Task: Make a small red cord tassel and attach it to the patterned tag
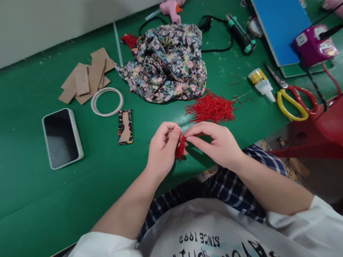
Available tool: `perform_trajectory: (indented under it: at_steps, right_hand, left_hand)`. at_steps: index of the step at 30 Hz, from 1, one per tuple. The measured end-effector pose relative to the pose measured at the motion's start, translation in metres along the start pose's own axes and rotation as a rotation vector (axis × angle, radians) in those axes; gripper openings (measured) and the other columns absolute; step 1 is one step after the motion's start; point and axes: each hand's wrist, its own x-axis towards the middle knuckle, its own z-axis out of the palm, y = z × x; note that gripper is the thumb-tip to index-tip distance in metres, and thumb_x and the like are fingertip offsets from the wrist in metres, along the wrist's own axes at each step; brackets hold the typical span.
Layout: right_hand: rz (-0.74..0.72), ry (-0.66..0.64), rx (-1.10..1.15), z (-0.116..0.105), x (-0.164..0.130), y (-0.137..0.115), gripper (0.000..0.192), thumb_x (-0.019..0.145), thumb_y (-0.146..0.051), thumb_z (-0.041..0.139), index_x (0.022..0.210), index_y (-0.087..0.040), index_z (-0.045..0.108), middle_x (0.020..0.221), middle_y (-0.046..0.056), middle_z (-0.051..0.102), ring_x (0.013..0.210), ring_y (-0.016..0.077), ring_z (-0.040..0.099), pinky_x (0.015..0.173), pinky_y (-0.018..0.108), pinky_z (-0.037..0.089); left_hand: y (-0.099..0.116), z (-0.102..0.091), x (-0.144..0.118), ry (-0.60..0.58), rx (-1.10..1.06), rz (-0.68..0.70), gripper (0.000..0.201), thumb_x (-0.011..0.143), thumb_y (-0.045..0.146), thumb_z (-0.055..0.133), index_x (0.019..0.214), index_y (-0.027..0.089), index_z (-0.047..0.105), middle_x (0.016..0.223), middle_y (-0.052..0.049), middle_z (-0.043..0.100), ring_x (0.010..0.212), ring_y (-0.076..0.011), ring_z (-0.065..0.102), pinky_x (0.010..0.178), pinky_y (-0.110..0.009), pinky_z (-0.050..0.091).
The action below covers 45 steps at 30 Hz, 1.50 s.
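Note:
Close to the table's front edge, my left hand (165,147) is closed around a small red tassel (180,149), whose strands hang below the fingers. My right hand (213,143) pinches at the tassel's upper part with thumb and forefinger; any thread between those fingertips is too fine to make out. Just beyond the hands lies a loose pile of red strands (211,108). To the left rests a small card piece (125,127) edged with dark floral fabric. A crumpled floral cloth (168,64) lies farther back.
At left are a phone (62,138), a tape roll (107,102) and cardboard pieces (87,76). To the right are a glue bottle (260,84), scissors (290,98), a utility knife (241,34) and a purple box (316,46) with cables. A pink glue gun (174,8) lies behind the cloth.

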Motion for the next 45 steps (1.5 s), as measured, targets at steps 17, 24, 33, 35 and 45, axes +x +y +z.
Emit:
perform_trajectory:
  at_steps: [17, 24, 33, 35, 45]
  right_hand:
    - [-0.032, 0.084, -0.129, -0.007, 0.0019, 0.0007, 0.007, 0.081, -0.021, 0.057, 0.08, -0.02, 0.064, 0.078, 0.0, 0.067, 0.075, 0.0109, 0.059, 0.072, 0.026, 0.047]
    - [-0.081, 0.075, -0.146, -0.0064, 0.0032, 0.0046, 0.008, 0.081, -0.019, 0.056, 0.079, -0.02, 0.063, 0.079, 0.001, 0.065, 0.078, 0.0121, 0.059, 0.074, 0.028, 0.048]
    - [-0.007, 0.113, -0.128, -0.001, 0.001, 0.0049, 0.007, 0.081, -0.021, 0.054, 0.079, -0.021, 0.061, 0.076, 0.0, 0.064, 0.069, 0.0105, 0.058, 0.06, 0.023, 0.048]
    - [0.04, 0.096, -0.094, 0.0007, -0.0002, 0.0042, 0.007, 0.081, -0.023, 0.054, 0.079, -0.021, 0.061, 0.075, -0.001, 0.064, 0.068, 0.0099, 0.059, 0.061, 0.022, 0.049]
    - [-0.018, 0.089, -0.158, 0.0005, -0.0004, 0.0071, 0.009, 0.082, -0.022, 0.052, 0.082, -0.021, 0.061, 0.078, 0.0, 0.065, 0.069, 0.0106, 0.059, 0.063, 0.023, 0.048]
  left_hand:
    - [-0.0011, -0.0029, 0.0, -0.169, -0.269, -0.004, 0.025, 0.077, 0.024, 0.062, 0.098, 0.021, 0.049, 0.078, 0.002, 0.066, 0.069, -0.0121, 0.067, 0.068, -0.022, 0.052]
    - [-0.0001, -0.0015, 0.0001, -0.102, -0.063, 0.06, 0.012, 0.077, 0.025, 0.063, 0.085, 0.018, 0.056, 0.071, 0.002, 0.065, 0.068, -0.0099, 0.065, 0.067, -0.019, 0.051]
    - [-0.0028, -0.0036, 0.0037, 0.002, 0.036, 0.15, 0.01, 0.073, 0.025, 0.067, 0.078, 0.017, 0.063, 0.082, 0.0, 0.066, 0.075, -0.01, 0.061, 0.072, -0.02, 0.049]
    - [-0.0019, -0.0039, 0.0037, 0.002, 0.051, 0.167, 0.008, 0.074, 0.024, 0.067, 0.076, 0.017, 0.063, 0.08, 0.001, 0.064, 0.073, -0.009, 0.06, 0.07, -0.019, 0.048]
    - [-0.0005, -0.003, 0.0026, 0.033, 0.069, 0.073, 0.014, 0.075, 0.031, 0.065, 0.079, 0.018, 0.062, 0.071, 0.002, 0.064, 0.062, -0.0081, 0.058, 0.061, -0.018, 0.047]
